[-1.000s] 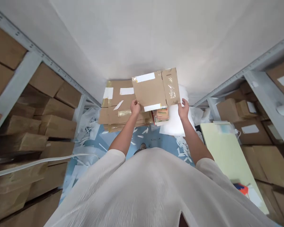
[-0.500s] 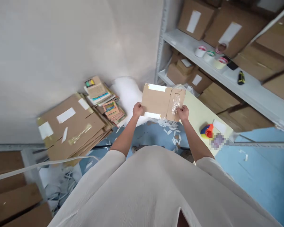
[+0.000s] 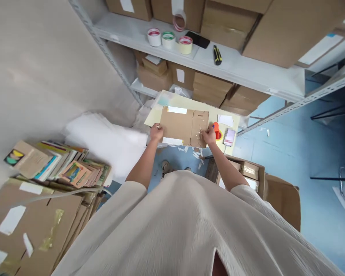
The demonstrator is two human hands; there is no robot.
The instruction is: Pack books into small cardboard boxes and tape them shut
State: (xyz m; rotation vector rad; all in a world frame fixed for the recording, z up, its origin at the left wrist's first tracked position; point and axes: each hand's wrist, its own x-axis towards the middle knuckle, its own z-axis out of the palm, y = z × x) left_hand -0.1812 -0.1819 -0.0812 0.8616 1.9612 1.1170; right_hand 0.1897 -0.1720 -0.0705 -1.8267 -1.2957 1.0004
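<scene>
A flattened cardboard box (image 3: 176, 125) with white strips along its long edges is held out in front of me, over the pale yellow table (image 3: 184, 100). My left hand (image 3: 156, 132) grips its left edge, fingers mostly behind the card. At the right end, my right hand (image 3: 209, 135) is closed on the flap, beside a patch of clear tape. Just right of that hand, a red tape dispenser (image 3: 216, 130) stands on the table, near a white paper (image 3: 225, 120) and a pixelated item (image 3: 229, 137).
A grey shelf (image 3: 247, 74) behind the table bears tape rolls (image 3: 168, 40), a black phone-like slab (image 3: 197, 39), a yellow-black cutter (image 3: 217, 55) and cartons. At left are stacked books (image 3: 74, 165), flat cardboard (image 3: 43, 214) and white sheeting (image 3: 103, 142). An open carton (image 3: 260, 168) stands right.
My view has swung right, toward the shelf and table. Both hands still hold the flattened box, which is now over the table. The open carton at right has come into view.
</scene>
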